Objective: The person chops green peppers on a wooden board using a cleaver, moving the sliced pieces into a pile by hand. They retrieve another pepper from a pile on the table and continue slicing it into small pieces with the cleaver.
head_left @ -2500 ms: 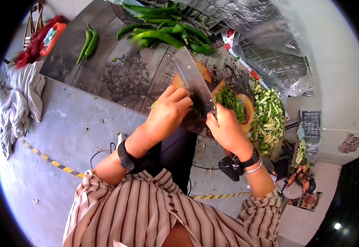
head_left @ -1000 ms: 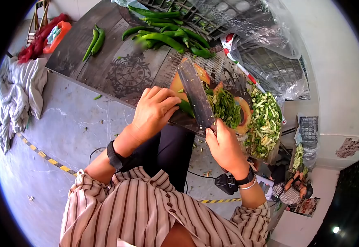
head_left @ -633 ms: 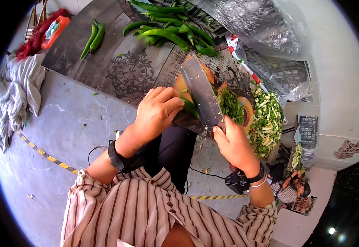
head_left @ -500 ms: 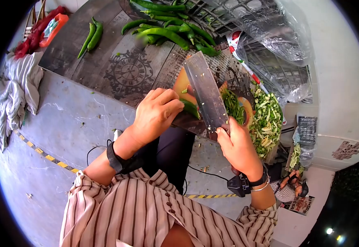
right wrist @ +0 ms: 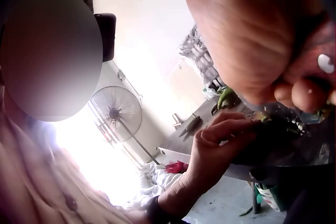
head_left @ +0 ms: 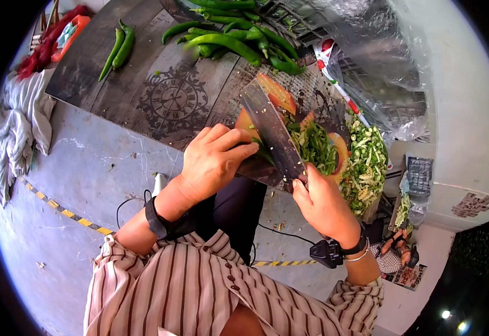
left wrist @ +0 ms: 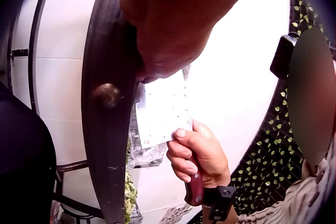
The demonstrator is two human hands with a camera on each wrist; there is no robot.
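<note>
In the head view my right hand (head_left: 326, 201) grips a cleaver (head_left: 275, 131) whose broad, wet blade points up and to the left, flecked with seeds. The left wrist view shows its dark red handle (left wrist: 194, 190) in the fist. My left hand (head_left: 216, 159) has its fingers bent over a green chili pepper (head_left: 264, 154) at the blade's left side, and most of that pepper is hidden. Under the blade lies an orange-patterned cutting board (head_left: 278, 92). Green pepper strips (head_left: 317, 148) are heaped on it, just right of the blade.
A larger pile of chopped pepper (head_left: 362, 162) covers the table's right end. Whole green chili peppers (head_left: 227, 45) lie at the back, two more (head_left: 118, 50) at the left. Plastic-wrapped crates (head_left: 379, 84) stand behind. Another person (head_left: 393, 252) sits at the far right.
The blade, held up showing its flat side half a second ago, has swung left and lies closer against my left fingertips. My left fingers have shifted slightly right along the pepper.
</note>
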